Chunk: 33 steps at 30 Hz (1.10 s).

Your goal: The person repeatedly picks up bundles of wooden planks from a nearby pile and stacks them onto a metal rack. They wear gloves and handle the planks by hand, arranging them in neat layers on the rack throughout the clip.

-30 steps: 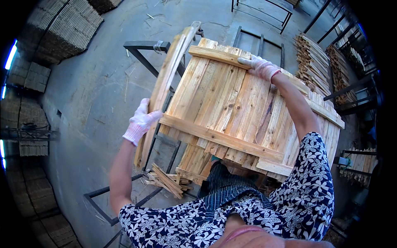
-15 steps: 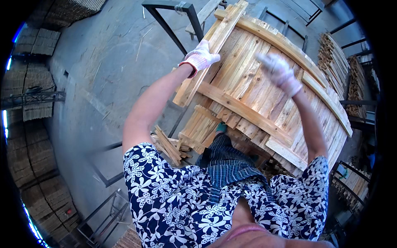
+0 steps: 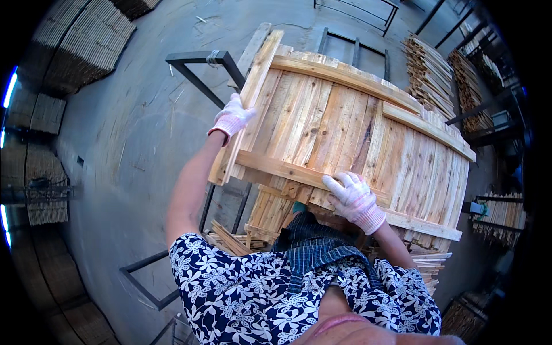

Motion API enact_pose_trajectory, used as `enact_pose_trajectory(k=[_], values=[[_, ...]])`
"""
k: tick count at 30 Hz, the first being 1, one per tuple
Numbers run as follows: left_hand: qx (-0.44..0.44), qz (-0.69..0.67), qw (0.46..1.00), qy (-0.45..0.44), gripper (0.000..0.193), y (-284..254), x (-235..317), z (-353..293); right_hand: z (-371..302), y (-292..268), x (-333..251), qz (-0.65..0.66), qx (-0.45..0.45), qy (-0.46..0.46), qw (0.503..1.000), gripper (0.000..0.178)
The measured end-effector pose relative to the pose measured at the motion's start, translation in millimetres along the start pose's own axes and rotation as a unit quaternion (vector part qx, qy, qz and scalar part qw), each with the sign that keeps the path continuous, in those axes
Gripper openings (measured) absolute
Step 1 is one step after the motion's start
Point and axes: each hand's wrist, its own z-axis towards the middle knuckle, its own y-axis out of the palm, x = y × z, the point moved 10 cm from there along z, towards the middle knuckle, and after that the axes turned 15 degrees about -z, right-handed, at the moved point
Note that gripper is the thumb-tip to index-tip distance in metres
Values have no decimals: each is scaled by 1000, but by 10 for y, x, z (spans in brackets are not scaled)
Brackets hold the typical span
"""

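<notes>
A panel of pale wooden slats [image 3: 322,115] lies before me, with a long strip [image 3: 345,77] across its far side and a shorter strip [image 3: 425,127] to the right of that. Both my hands wear white knitted gloves. At the panel's left end, my left hand [image 3: 233,115] is closed around the edge of a lengthwise board [image 3: 260,75]; some of its fingers are hidden. Along the near side runs another wooden strip [image 3: 282,167]. My right hand [image 3: 355,198] curls over it, fingers bent on its top edge.
A dark metal frame [image 3: 195,58] stands beyond the panel's left end. Loose wood offcuts [image 3: 230,237] lie low beside my left sleeve. Stacked slats [image 3: 428,75] sit at the far right, and tall stacks of wooden panels [image 3: 86,46] line the left.
My right hand has come down from above the panel's middle onto the near strip. My left hand stays on the left-end board. The whole view has shifted and turned somewhat.
</notes>
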Motion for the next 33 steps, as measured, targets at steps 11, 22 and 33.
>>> enact_pose_trajectory(k=[11, 22, 33], values=[[64, 30, 990, 119, 88, -53, -135, -67, -562, -327, 235, 28, 152, 111, 982, 52], [-75, -168, 889, 420, 41, 1017, 1667, -1246, -1483, -592, 483, -44, 288, 262, 920, 48], [-651, -156, 658, 346, 44, 3244, 2793, -3967, -3103, -387, 881, -3, 343, 587, 733, 38]])
